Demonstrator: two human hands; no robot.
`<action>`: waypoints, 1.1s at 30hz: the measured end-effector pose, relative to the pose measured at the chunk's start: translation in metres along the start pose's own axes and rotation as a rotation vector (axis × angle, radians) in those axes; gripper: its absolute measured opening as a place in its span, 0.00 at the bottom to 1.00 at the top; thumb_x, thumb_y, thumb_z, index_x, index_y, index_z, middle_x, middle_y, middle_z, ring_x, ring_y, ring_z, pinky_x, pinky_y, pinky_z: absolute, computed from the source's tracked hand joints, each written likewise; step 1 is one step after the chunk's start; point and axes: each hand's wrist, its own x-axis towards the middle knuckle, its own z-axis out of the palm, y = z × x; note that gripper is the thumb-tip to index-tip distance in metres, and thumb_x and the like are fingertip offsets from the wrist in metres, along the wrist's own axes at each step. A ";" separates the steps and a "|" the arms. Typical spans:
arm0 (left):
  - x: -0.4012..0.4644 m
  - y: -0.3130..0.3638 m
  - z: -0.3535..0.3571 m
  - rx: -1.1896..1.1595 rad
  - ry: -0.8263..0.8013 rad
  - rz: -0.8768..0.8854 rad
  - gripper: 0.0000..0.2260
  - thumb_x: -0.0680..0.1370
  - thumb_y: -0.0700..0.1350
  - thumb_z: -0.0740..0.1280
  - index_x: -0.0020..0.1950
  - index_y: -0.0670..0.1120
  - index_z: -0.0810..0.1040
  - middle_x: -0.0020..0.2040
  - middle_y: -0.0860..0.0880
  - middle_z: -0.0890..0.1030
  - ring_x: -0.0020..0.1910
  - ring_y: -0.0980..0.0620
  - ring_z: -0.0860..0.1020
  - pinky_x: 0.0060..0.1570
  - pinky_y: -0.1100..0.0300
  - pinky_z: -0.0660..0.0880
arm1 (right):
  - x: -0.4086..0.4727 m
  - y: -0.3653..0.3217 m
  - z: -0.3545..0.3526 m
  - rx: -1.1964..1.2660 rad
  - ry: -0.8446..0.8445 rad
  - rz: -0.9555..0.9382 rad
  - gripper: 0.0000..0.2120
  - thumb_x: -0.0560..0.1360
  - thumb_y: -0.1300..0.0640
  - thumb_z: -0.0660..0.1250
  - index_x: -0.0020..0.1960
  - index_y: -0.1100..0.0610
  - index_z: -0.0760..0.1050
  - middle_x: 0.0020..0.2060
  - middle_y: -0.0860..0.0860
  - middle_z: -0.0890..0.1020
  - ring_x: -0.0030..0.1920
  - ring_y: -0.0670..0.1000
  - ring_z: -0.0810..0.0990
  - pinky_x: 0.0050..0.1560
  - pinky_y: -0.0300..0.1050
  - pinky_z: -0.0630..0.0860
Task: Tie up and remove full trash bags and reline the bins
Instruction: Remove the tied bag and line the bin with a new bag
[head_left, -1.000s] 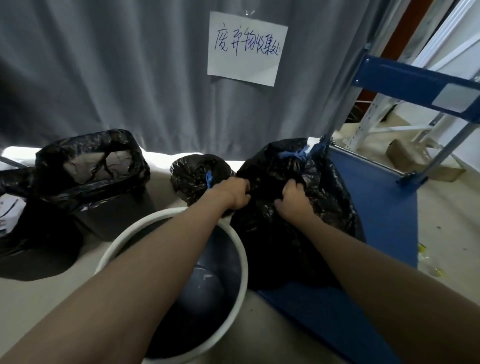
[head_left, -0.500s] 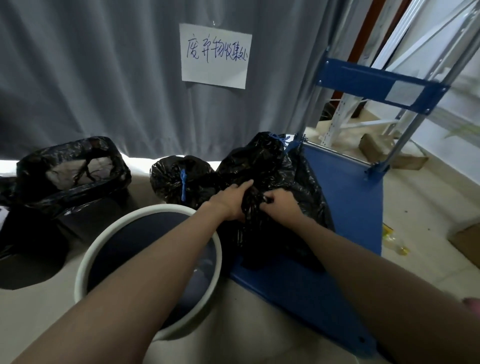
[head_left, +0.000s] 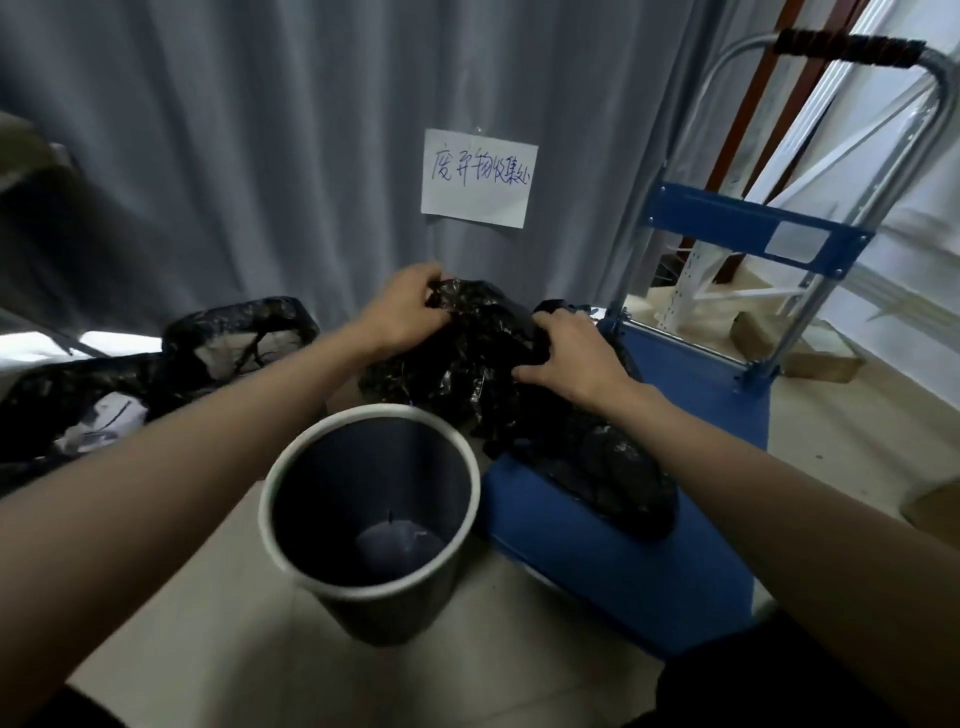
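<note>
We could not see the right hand's fingertips, buried in the black bag; the lined bins ran off the left edge, and the sign's writing was unreadable

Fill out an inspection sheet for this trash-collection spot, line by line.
Surface: pale tiled floor, with the blue cart deck at right.
Job's things: black trash bag bunched above the cart's edge; round bin in front of it, unlined, white rim, something pale at the bottom.
Clutter: lined bins with rubbish at left; another black bag lying on the cart.
Hands: left hand grips the bag's top; right hand grips its right side.
Cables: nothing seen.
Surroundings: grey curtain with a handwritten paper sign; cart handle; metal shelving and cardboard behind, blurred.
</note>
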 end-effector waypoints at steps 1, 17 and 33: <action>-0.010 -0.003 -0.014 0.047 -0.014 0.037 0.07 0.72 0.37 0.70 0.47 0.43 0.74 0.48 0.44 0.77 0.47 0.45 0.76 0.42 0.59 0.66 | -0.002 -0.008 0.001 0.022 -0.007 0.002 0.20 0.70 0.49 0.74 0.59 0.55 0.77 0.51 0.54 0.77 0.57 0.58 0.75 0.56 0.51 0.74; -0.133 -0.086 -0.057 0.123 -0.058 -0.396 0.15 0.67 0.45 0.79 0.41 0.45 0.74 0.42 0.50 0.73 0.42 0.51 0.72 0.36 0.62 0.67 | -0.053 -0.113 0.081 0.129 -0.488 -0.250 0.15 0.69 0.55 0.76 0.53 0.58 0.80 0.50 0.53 0.78 0.54 0.51 0.76 0.54 0.42 0.72; -0.126 -0.096 -0.039 0.759 -0.353 -0.397 0.21 0.70 0.57 0.73 0.59 0.50 0.76 0.58 0.46 0.75 0.58 0.42 0.76 0.55 0.52 0.71 | -0.050 -0.080 0.093 0.109 -0.394 -0.100 0.03 0.74 0.58 0.73 0.42 0.53 0.80 0.43 0.51 0.80 0.47 0.51 0.80 0.50 0.47 0.78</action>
